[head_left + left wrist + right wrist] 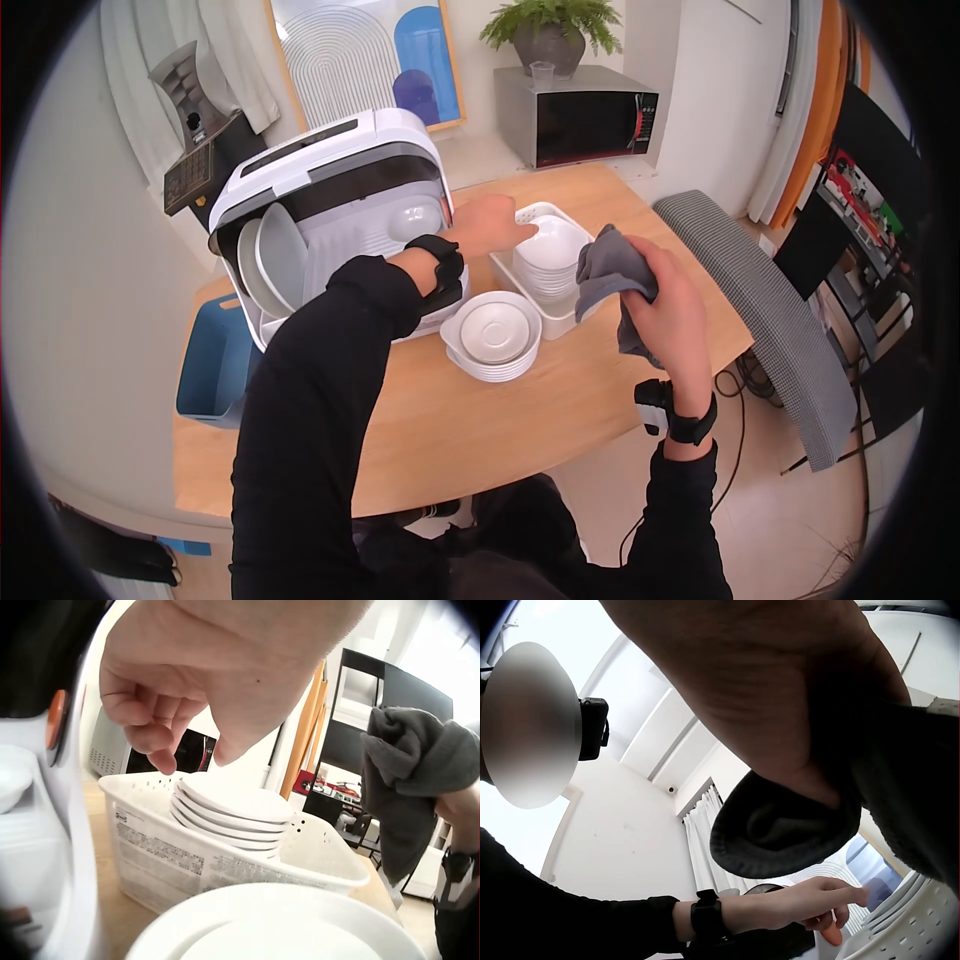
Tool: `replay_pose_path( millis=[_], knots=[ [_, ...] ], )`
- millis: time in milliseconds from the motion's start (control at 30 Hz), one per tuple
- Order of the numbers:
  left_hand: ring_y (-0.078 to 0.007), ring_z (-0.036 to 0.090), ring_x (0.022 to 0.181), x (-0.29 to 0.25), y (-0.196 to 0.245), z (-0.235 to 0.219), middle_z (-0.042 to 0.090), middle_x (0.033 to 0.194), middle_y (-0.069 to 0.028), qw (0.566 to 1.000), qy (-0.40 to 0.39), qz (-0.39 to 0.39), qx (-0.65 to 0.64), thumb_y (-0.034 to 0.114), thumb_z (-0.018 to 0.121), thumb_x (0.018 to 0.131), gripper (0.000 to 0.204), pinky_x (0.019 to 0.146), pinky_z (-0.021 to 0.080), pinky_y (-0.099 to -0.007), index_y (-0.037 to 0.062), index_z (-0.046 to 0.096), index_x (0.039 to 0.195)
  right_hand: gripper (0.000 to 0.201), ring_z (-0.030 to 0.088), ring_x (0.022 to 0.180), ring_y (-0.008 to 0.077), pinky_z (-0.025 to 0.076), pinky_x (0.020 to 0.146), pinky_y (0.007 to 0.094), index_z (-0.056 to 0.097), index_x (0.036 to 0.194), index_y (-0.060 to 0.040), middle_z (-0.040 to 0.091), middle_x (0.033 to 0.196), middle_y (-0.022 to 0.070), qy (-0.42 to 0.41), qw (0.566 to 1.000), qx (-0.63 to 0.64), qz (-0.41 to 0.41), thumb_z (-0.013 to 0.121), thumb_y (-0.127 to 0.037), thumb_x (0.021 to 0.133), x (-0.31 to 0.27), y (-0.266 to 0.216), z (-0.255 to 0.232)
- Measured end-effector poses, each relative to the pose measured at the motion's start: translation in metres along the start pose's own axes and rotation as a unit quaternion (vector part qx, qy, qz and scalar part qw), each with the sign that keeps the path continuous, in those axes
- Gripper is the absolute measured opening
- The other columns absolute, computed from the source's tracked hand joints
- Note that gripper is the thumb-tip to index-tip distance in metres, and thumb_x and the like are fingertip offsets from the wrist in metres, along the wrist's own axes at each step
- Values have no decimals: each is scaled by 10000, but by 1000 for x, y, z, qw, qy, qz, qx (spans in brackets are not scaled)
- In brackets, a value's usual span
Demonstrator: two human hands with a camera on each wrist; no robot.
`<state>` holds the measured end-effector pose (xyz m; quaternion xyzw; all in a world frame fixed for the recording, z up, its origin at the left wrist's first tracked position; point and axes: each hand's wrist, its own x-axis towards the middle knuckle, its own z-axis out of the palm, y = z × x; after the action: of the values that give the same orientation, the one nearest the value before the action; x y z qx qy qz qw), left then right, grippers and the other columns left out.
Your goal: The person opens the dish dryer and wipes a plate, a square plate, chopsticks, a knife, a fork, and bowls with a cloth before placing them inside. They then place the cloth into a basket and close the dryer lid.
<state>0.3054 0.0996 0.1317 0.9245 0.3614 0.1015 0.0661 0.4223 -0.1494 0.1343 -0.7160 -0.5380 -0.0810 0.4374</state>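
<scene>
My right hand [672,307] grips a crumpled grey cloth [615,272], raised to the right of the white basket [563,327]. Inside that basket stands a stack of white dishes [552,245]. My left hand [490,224] hovers just above the basket's left side, beside the stack. In the left wrist view its loosely bent fingers [161,735] hold nothing, and the thumb points down close over the top dish. A second stack of white bowls [493,350], some with side handles, sits on the table in front of the basket.
A white dish cabinet [390,128] with its lid raised stands at the left; plates [283,255] lean in it and a small bowl [415,222] lies inside. A blue bin [213,360] is beside it on the wooden table [420,440]. Behind are a microwave [580,120] and a grey-covered seat [770,320].
</scene>
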Motion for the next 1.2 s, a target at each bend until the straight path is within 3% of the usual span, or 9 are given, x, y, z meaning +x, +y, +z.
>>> replay_pose_path(
  millis=[167,467,567,667,767,867,967,1033,1200],
  knots=[
    [-361,668,869,15,-5,15,685,920,-222,997,-77,6,-3,402,701,711,483,742,522,-426,-32,700,923,490,641,893,296,508,747,364,590,1216,-142,627,1044,96,9,999,-37,0,675,-33,746,-8,7,-14],
    [-378,671,792,21,-4,25,670,757,-238,996,-56,2,-69,143,605,696,206,758,518,-433,-37,703,720,492,642,912,288,506,771,361,591,1220,-152,631,1082,89,6,1000,-27,13,656,-30,748,-14,6,-25],
    [-387,668,790,21,-9,32,666,758,-247,997,1,17,-69,142,603,699,197,762,517,-438,-32,694,681,492,641,920,288,506,774,361,592,1220,-153,631,1085,87,10,999,-38,7,655,-29,748,-15,4,-27],
    [-309,684,773,18,-13,31,693,769,-170,999,13,8,-50,217,614,822,260,743,516,-412,-22,702,876,492,640,928,287,507,774,359,593,1217,-154,632,1086,83,18,999,-48,0,657,-26,747,-15,-2,-28],
    [-295,684,760,5,-9,31,684,798,-177,990,106,-12,-93,208,614,853,298,717,518,-400,-40,667,1010,497,639,944,289,506,794,356,592,1220,-141,635,1088,89,25,999,-31,-4,660,-15,744,-13,-7,-28],
    [-271,659,696,-18,-15,15,669,791,-163,958,192,48,-207,203,620,881,305,652,506,-375,-20,646,1087,496,633,998,285,495,854,350,584,1233,-101,636,1116,112,60,998,26,-17,655,8,754,-8,-13,-25],
    [-241,616,633,-77,-19,-36,653,748,-144,933,215,57,-285,191,623,891,273,599,484,-347,15,656,1097,500,619,1064,259,480,917,341,557,1266,-51,626,1173,125,90,987,125,-35,638,29,779,-1,-23,-13],
    [-245,596,619,-122,-26,-69,653,760,-133,946,236,65,-212,185,626,894,248,586,472,-343,42,662,1093,516,605,1103,215,473,945,334,518,1311,-18,608,1233,113,92,970,220,-41,619,34,808,6,-36,1],
    [-290,605,680,-198,-71,-89,635,790,-102,927,359,101,-35,152,631,889,194,586,461,-354,99,667,1072,565,558,1157,272,467,930,341,512,1318,-66,560,1250,149,13,950,283,-133,604,52,773,23,-95,73]
  ],
)
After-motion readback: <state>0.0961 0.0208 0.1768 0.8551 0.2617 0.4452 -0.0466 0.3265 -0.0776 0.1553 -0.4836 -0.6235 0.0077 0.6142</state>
